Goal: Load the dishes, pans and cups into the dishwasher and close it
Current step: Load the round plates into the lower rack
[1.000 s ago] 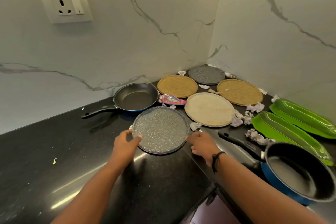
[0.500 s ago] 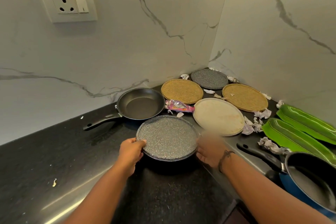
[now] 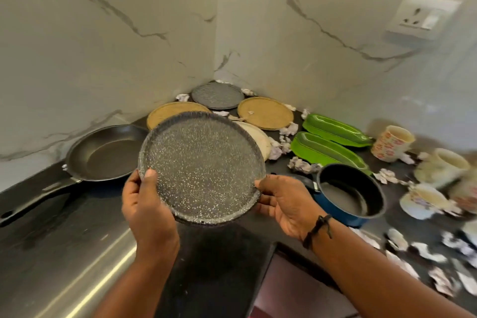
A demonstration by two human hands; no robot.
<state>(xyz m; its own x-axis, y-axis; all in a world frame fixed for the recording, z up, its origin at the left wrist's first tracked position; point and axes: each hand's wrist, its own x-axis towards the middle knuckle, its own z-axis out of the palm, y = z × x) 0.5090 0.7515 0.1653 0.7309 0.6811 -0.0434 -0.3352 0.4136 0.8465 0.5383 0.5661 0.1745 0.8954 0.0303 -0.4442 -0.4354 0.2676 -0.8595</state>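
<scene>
At frame centre: speckled plate point(image 3: 204, 168), held above the tabletop point(image 3: 64, 253)
Left hand point(image 3: 148, 206): fingers clamped on plate's left rim
Right hand point(image 3: 287, 202): fingers clamped on right rim

The speckled plate point(image 3: 204, 170) looks like matt grey enamel with a rough, grainy finish, while the frying pan point(image 3: 108, 155) has that smooth dark nonstick sheen. The counter point(image 3: 46, 235) is glossy black stone with a brushed metal strip point(image 3: 85, 289), the walls point(image 3: 116, 41) are polished veined marble, the green trays point(image 3: 327, 150) are shiny plastic, and the scraps point(image 3: 302, 164) are crumpled paper.
</scene>
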